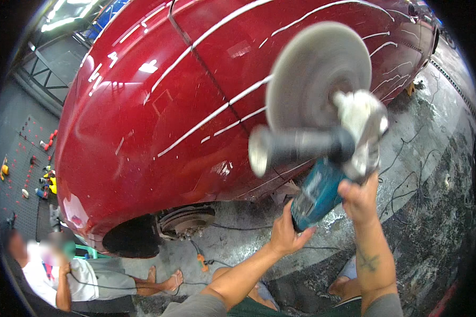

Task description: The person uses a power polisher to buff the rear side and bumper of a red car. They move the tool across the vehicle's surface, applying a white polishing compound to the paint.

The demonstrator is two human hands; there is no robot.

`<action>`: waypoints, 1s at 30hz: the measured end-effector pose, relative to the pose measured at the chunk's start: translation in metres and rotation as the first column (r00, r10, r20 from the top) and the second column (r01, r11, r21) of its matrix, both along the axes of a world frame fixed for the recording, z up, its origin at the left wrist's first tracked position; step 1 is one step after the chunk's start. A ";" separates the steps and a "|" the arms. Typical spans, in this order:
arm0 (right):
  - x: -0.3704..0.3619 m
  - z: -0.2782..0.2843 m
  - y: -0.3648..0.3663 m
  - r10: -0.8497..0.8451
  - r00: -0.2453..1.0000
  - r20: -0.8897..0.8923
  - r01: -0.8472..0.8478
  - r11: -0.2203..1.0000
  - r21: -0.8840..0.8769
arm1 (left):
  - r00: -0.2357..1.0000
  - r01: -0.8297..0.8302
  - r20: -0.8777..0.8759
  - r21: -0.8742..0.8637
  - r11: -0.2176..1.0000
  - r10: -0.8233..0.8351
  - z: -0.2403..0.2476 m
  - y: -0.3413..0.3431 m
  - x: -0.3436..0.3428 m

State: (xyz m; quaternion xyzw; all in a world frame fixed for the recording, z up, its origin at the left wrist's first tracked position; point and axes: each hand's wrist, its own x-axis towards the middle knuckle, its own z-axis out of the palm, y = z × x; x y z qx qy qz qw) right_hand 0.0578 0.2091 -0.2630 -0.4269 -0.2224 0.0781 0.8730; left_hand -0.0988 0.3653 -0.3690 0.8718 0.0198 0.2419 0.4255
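A teal power polisher [316, 194] is held up in front of a glossy red car body [121, 142]. My left hand [287, 232] is closed round the rear end of its housing. Further up, my right hand [360, 199] grips the housing just below the silvery gear head [360, 127]. A big round whitish pad [314, 76], blurred, faces the red panel; whether they touch I cannot tell. The dark side handle [299, 145] sticks out to the left with no hand on it. Long white streaks [209, 119] of what looks like polish run across the paint.
At the lower left a person [74, 277] in a white shirt and grey shorts is by the car's end. A bare wheel hub [188, 219] shows in the wheel arch. Dark cables [402, 198] lie on the wet, stained floor. Tools hang on a pegboard [21, 179] at left.
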 end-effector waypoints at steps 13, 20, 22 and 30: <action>-0.092 -0.004 0.120 -0.164 0.945 0.282 0.175 0.984 -0.013 | 0.990 -0.143 -0.017 -0.045 0.989 0.143 -0.024 0.079 -0.093; -0.177 0.039 0.175 -0.151 0.822 0.550 0.204 0.978 -0.037 | 0.956 0.069 0.284 -0.459 0.886 0.073 -0.021 0.100 -0.153; -0.181 0.039 0.173 -0.178 0.804 0.567 0.236 0.971 -0.031 | 0.959 0.180 0.275 -0.420 0.889 -0.064 -0.018 0.113 -0.151; -0.118 -0.045 0.118 -0.278 0.807 0.521 0.344 0.938 -0.033 | 0.984 -0.162 0.068 -0.025 0.986 0.163 -0.030 0.057 -0.085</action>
